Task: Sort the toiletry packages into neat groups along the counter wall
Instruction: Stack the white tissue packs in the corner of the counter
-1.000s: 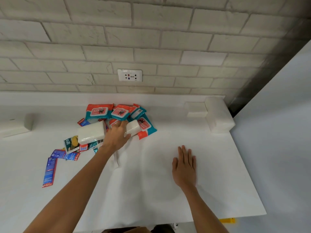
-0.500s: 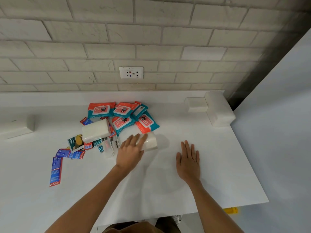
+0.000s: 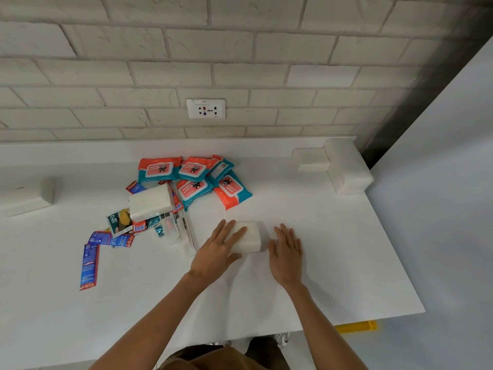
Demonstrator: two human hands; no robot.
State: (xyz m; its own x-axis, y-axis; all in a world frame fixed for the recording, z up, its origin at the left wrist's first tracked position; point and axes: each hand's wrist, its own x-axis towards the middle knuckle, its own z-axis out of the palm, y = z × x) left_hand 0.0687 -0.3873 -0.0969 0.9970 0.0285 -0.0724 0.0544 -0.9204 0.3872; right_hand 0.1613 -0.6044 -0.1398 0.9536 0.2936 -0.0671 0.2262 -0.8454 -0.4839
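Observation:
A small white tissue pack lies on the white counter, away from the pile. My left hand rests on its left part with straight fingers. My right hand lies flat on the counter just right of the pack. Behind, several orange-and-teal wipes packs lie in a loose heap near the wall. A larger white tissue pack sits on top of small sachets and boxes. Blue and red toothpaste packets trail to the left.
Two white blocks stand at the back right corner of the counter. Another white block sits at the far left. A wall socket is set in the brick wall above the pile. The counter's right edge runs diagonally.
My left hand drew the small white pack out of the pile and slid it toward the middle front of the counter. My right hand stayed flat, now close beside the pack.

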